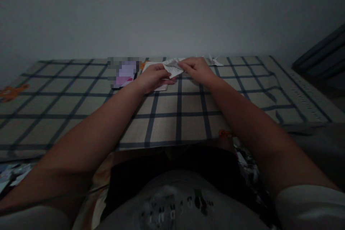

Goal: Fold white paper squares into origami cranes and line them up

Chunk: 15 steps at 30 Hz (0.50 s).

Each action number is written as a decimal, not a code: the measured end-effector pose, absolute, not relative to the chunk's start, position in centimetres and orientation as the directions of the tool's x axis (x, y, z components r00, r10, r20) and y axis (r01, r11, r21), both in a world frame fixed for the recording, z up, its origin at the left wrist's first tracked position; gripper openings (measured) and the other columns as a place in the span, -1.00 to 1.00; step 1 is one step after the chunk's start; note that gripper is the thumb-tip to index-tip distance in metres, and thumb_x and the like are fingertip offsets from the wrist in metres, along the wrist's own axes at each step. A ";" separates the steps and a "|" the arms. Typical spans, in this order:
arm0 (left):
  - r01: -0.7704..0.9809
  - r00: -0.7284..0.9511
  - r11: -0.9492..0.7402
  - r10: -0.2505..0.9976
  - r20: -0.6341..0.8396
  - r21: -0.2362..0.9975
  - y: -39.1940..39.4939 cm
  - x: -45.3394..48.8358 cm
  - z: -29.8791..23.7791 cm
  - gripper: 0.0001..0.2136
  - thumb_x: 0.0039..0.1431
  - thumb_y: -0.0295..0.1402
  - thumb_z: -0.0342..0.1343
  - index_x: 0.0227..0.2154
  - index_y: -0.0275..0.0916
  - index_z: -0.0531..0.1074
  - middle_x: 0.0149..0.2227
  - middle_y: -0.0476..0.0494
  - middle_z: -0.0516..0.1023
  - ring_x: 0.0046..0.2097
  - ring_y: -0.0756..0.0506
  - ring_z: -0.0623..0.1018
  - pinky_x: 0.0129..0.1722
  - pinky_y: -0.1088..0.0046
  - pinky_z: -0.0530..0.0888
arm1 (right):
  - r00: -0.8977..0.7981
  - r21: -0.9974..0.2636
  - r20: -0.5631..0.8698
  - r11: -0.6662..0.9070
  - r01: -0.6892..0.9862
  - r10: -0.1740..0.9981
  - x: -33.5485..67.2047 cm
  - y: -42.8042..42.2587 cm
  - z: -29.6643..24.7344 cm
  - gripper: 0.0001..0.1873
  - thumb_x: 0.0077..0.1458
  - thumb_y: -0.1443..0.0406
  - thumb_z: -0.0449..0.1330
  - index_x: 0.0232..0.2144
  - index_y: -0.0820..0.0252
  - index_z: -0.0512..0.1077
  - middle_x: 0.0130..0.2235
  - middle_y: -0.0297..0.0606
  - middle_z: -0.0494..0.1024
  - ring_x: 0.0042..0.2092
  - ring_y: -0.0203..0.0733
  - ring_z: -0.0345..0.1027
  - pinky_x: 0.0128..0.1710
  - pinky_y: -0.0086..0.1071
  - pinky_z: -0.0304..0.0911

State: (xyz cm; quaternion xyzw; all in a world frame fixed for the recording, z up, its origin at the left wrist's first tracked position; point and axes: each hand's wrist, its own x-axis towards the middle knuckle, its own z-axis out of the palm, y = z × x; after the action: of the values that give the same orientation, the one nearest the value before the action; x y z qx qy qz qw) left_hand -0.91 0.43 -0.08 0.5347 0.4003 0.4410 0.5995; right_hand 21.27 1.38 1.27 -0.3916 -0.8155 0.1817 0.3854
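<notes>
Both my hands meet over a small piece of folded white printed paper (172,68) at the far middle of a checked cloth (81,104). My left hand (152,77) pinches the paper's left side, resting on a flat white sheet (151,67). My right hand (195,68) grips the paper's right end from above, fingers curled. The paper is creased and partly hidden by my fingers.
A small folded white paper figure (214,59) lies just beyond my right hand. A blurred pink and purple object (124,73) sits left of my left hand. An orange patch (12,91) marks the cloth's left edge. A dark piece of furniture (323,61) stands at the right.
</notes>
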 end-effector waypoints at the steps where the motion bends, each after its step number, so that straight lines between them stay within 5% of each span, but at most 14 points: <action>1: -0.093 0.284 0.047 0.959 -0.018 0.995 0.5 -0.9 -0.1 -0.83 0.11 -0.59 0.28 -0.23 -0.29 0.61 -0.21 -0.19 0.71 -0.30 -0.03 0.68 -0.04 0.31 0.71 | -0.406 -0.597 0.482 0.630 0.497 0.777 21.2 1.3 1.3 -0.54 0.42 -0.03 0.20 -0.34 0.14 0.66 -0.23 -0.19 0.70 -0.13 -0.08 0.50 0.05 -0.21 0.34; 7: -0.093 0.265 0.020 0.964 0.005 0.996 0.8 -0.9 -0.3 -0.82 0.16 -0.47 0.38 -0.16 -0.24 0.62 -0.19 -0.14 0.70 -0.29 -0.01 0.66 -0.19 0.41 0.67 | -0.433 -0.593 0.508 0.667 0.451 0.745 20.8 0.8 1.1 -0.66 0.38 0.06 0.27 -0.02 0.08 0.74 0.02 -0.19 0.75 0.02 -0.06 0.57 0.12 -0.22 0.38; 15: -0.136 0.234 0.016 0.972 0.016 0.991 0.4 -0.3 -0.3 -0.83 0.14 -0.41 0.40 -0.20 -0.22 0.62 -0.18 -0.15 0.71 -0.27 -0.03 0.65 -0.22 0.43 0.62 | -0.502 -0.517 0.477 0.692 0.504 0.721 20.8 1.5 0.4 -0.37 0.18 0.10 0.44 0.28 0.04 0.58 0.17 -0.17 0.71 -0.01 -0.01 0.56 0.14 -0.11 0.44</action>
State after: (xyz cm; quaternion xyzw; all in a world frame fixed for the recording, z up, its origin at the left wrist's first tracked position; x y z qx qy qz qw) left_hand -0.30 0.43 -0.26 0.5199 0.4021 0.4706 0.5887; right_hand 20.83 1.53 0.43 -0.3595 -0.8522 0.1571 0.3463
